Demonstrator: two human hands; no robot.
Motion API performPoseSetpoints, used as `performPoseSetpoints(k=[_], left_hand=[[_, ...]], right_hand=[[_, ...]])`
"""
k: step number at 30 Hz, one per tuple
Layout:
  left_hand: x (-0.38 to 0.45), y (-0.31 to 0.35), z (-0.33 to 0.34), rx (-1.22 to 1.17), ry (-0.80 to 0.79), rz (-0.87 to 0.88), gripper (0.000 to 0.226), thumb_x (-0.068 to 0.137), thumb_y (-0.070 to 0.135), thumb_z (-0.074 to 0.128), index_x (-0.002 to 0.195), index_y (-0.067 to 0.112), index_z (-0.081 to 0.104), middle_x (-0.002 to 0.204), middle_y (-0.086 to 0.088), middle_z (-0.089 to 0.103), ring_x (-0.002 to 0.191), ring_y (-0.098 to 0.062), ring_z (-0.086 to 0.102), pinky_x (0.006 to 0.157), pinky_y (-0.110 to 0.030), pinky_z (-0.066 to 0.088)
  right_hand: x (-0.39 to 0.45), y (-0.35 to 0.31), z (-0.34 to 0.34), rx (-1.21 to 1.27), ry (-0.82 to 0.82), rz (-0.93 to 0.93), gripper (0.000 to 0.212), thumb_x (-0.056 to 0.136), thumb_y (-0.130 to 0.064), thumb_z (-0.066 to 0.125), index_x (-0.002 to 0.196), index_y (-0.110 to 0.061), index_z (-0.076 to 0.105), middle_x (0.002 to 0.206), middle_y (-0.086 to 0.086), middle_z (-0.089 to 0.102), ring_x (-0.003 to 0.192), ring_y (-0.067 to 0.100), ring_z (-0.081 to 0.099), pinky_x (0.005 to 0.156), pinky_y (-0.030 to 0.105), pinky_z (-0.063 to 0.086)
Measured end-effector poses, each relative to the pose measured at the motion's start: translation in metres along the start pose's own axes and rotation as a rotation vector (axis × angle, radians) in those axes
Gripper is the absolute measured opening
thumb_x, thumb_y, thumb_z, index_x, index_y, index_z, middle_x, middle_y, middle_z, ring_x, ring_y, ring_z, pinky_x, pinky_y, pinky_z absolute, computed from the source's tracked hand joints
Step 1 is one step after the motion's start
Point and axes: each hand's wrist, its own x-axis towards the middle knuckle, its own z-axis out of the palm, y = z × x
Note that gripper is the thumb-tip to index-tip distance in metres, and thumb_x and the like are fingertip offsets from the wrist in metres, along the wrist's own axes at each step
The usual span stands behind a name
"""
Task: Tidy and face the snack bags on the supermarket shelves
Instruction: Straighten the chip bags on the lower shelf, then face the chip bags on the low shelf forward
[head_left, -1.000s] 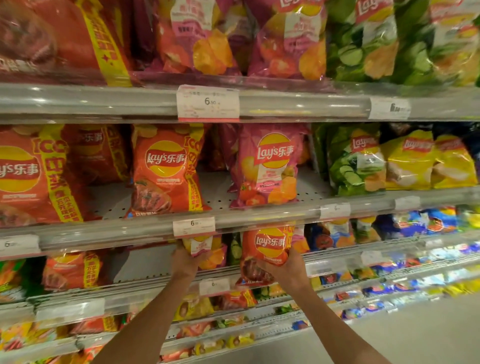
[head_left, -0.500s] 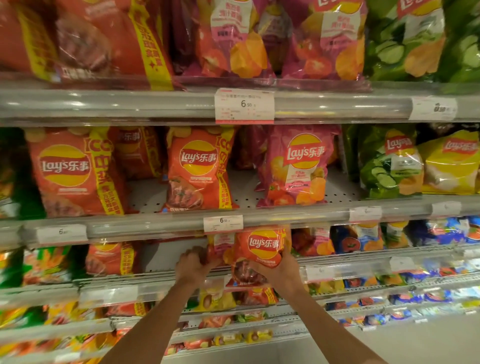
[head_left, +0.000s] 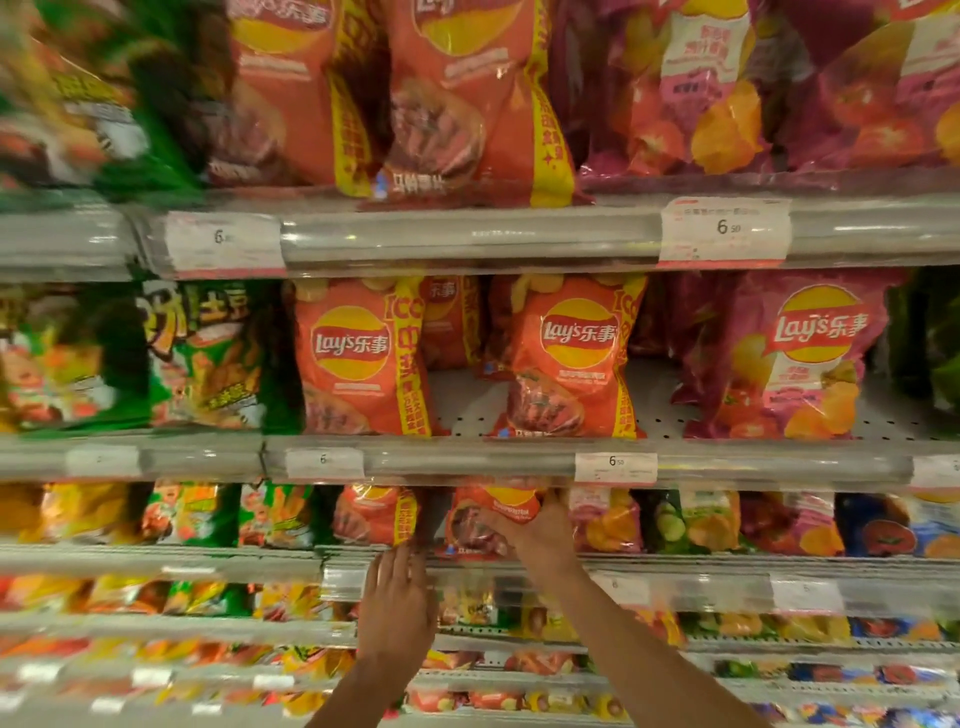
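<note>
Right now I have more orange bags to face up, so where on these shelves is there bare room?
The perforated middle shelf shows bare between the two front orange Lay's bags, and again between the right one and the pink Lay's bag. The shelf below is packed around the right hand gripping the orange bag.

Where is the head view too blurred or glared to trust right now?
Head view: left edge smears with motion blur, the green bags streaky; centre sharper, the orange Lay's bag logo legible. Glare streaks the shelf rail. The right hand on the small orange bag and the left hand read softly.
</note>
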Motion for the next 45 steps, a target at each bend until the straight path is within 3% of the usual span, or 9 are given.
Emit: performPoseSetpoints(k=[3,5,9,14,23,31,36,39,45], left_hand=[[0.000,-0.008,0.008,-0.018,-0.039,0.026,0.063,0.096,0.036,0.052,0.150,0.007,0.038,0.156,-0.017,0.037,0.145,-0.035,0.033,0.122,-0.049,0.019],[0.001,-0.011,0.010,-0.030,-0.105,0.027,0.064,0.103,0.036,0.031,0.158,0.011,0.012,0.165,-0.011,0.013,0.152,-0.030,0.009,0.125,-0.045,-0.001],[0.002,-0.012,0.006,-0.008,-0.158,0.035,0.065,0.103,0.035,0.030,0.158,0.010,0.006,0.166,-0.012,0.005,0.153,-0.031,0.001,0.124,-0.045,-0.006],[0.004,-0.015,0.007,-0.049,-0.165,0.038,0.065,0.102,0.033,0.034,0.157,0.013,0.006,0.166,-0.009,0.005,0.153,-0.031,0.001,0.125,-0.046,-0.003],[0.004,-0.009,0.003,-0.146,-0.137,0.002,0.062,0.102,0.034,0.040,0.155,0.015,0.015,0.165,-0.005,0.012,0.153,-0.031,0.005,0.126,-0.046,0.005],[0.007,0.016,-0.001,-0.251,-0.009,-0.171,0.054,0.098,0.038,0.051,0.144,0.015,0.036,0.151,-0.007,0.035,0.144,-0.030,0.027,0.122,-0.041,0.022],[0.010,0.063,0.000,-0.522,0.144,-0.197,0.043,0.094,0.025,0.062,0.131,0.007,0.053,0.137,-0.012,0.048,0.131,-0.031,0.043,0.111,-0.042,0.039],[0.012,0.111,0.002,-0.704,0.176,-0.189,0.031,0.094,0.020,0.062,0.124,0.009,0.062,0.138,-0.011,0.052,0.135,-0.030,0.044,0.109,-0.039,0.041],[0.013,0.228,-0.007,-0.901,0.157,-0.215,0.023,0.092,0.014,0.065,0.114,0.009,0.066,0.114,-0.005,0.062,0.106,-0.026,0.062,0.092,-0.032,0.049]], right_hand=[[0.014,-0.003,0.025,-0.008,0.044,0.042,0.070,0.064,-0.040,0.094,0.122,-0.014,0.066,0.111,-0.002,0.074,0.109,0.018,0.069,0.103,0.035,0.051],[0.021,-0.001,0.036,-0.058,0.040,0.040,0.070,0.066,-0.043,0.092,0.124,-0.016,0.064,0.117,0.001,0.073,0.115,0.020,0.066,0.107,0.036,0.049],[0.029,0.009,0.040,-0.176,0.008,0.058,0.080,0.068,-0.046,0.090,0.133,-0.013,0.056,0.129,0.004,0.067,0.124,0.023,0.061,0.105,0.031,0.046],[0.031,0.015,0.042,-0.277,-0.065,0.109,0.078,0.070,-0.055,0.085,0.132,-0.019,0.054,0.125,0.002,0.069,0.120,0.023,0.064,0.099,0.031,0.049],[0.023,0.011,0.033,-0.445,-0.150,0.204,0.103,0.069,-0.066,0.080,0.147,-0.016,0.035,0.142,0.010,0.058,0.131,0.031,0.055,0.112,0.039,0.044],[-0.010,0.021,-0.001,-0.353,-0.128,0.011,0.073,0.081,-0.042,0.082,0.141,-0.016,0.050,0.123,-0.003,0.067,0.107,0.012,0.067,0.094,0.022,0.053],[-0.027,0.037,-0.051,-0.051,-0.056,-0.029,0.038,0.083,-0.011,0.082,0.117,-0.011,0.063,0.119,0.002,0.068,0.118,0.021,0.063,0.106,0.042,0.050],[-0.029,0.047,-0.099,-0.075,0.018,-0.080,0.025,0.086,-0.010,0.078,0.108,-0.004,0.069,0.104,0.009,0.074,0.102,0.025,0.070,0.092,0.035,0.056],[-0.028,0.073,-0.224,-0.171,0.194,-0.032,0.020,0.092,-0.021,0.072,0.109,-0.013,0.067,0.094,-0.004,0.072,0.091,0.016,0.070,0.079,0.031,0.057]])
